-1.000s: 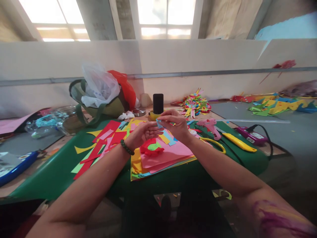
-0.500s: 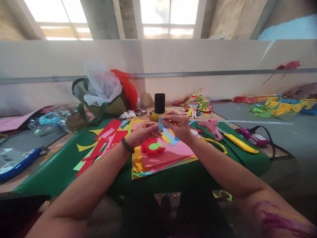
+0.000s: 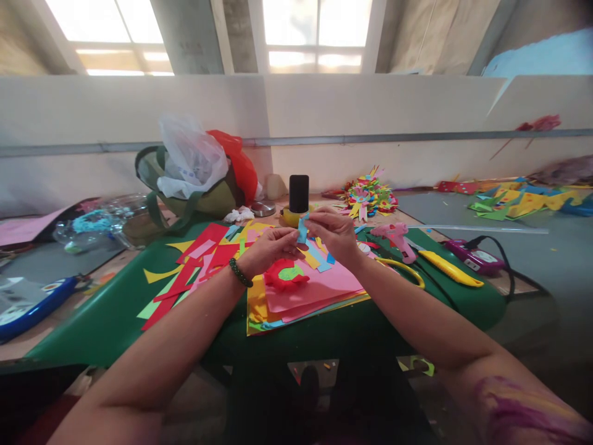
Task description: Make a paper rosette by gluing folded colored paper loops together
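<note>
Green mat (image 3: 106, 315) covers the near part of the table, its front edge bending downward. Olive bag (image 3: 215, 203) stands behind its left portion, white plastic (image 3: 192, 164) bulging out of the top and a red bag (image 3: 241, 167) beside that. Paper stack (image 3: 324, 289), pink sheet uppermost, yellow and blue edges showing below, lies at the middle of the mat. Loose red strips (image 3: 183, 287) lie to the left of it, overlapping pink and green ones. Yellow cutter (image 3: 451, 269) lies toward the right end, near a purple power strip (image 3: 477, 257); pink glue gun (image 3: 396, 238) rests to the cutter's left. Right hand (image 3: 336, 232): narrow, thumb and fingertips pinching the upper part of a blue piece. Left hand (image 3: 273, 247): fingers curled, tips closed at the lower left edge of the same piece. Dark phone (image 3: 299, 193) is upright beyond both hands. Red flower (image 3: 278, 279), green-centred, lies on the stack. Small blue piece (image 3: 302, 230) is raised above the stack, between the hands, visibly curved.
</note>
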A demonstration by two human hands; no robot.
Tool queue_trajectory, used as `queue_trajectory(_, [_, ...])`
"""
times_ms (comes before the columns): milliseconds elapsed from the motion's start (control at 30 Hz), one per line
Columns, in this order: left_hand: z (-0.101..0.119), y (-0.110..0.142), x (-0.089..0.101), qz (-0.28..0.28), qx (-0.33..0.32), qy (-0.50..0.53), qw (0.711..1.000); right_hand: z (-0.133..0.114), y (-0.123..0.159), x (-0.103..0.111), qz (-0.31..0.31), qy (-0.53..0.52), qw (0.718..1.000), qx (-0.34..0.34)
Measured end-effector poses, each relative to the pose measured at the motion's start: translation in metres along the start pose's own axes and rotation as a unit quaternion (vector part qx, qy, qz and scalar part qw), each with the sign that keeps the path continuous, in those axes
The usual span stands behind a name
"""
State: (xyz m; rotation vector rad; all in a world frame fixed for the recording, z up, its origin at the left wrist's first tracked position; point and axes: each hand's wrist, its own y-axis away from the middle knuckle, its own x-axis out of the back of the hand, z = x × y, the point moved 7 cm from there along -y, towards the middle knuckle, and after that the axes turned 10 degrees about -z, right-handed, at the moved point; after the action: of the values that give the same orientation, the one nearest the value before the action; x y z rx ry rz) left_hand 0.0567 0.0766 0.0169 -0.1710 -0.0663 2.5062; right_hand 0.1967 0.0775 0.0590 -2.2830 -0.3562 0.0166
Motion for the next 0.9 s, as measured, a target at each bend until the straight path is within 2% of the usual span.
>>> queue_trajectory(167, [0.0, 0.001, -0.001, 0.004, 0.006, 0.005, 1.0, 0.003, 0.0, 0.003, 0.013, 0.004, 1.0, 0.008])
queue_trajectory(333, [0.002, 0.001, -0.003, 0.001, 0.006, -0.006, 1.0, 0.002, 0.001, 0.002, 0.002, 0.053, 0.998, 0.02])
queue_trajectory(533, [0.005, 0.001, 0.002, 0.032, -0.011, -0.001, 0.999, -0.003, 0.005, -0.01, -0.069, 0.07, 0.994, 0.039])
queue_trajectory(667, [0.01, 0.002, 0.003, 0.05, -0.033, -0.006, 0.998, -0.004, 0.006, -0.012, -0.087, 0.085, 0.992, 0.028])
queue_trajectory(767, [0.013, 0.003, 0.005, 0.065, -0.058, -0.025, 0.996, -0.009, 0.006, -0.016, -0.123, 0.15, 0.98, 0.042])
queue_trajectory(900, [0.013, 0.004, 0.012, 0.096, -0.069, -0.005, 0.993, -0.022, 0.008, -0.025, -0.173, 0.277, 0.934, 0.141])
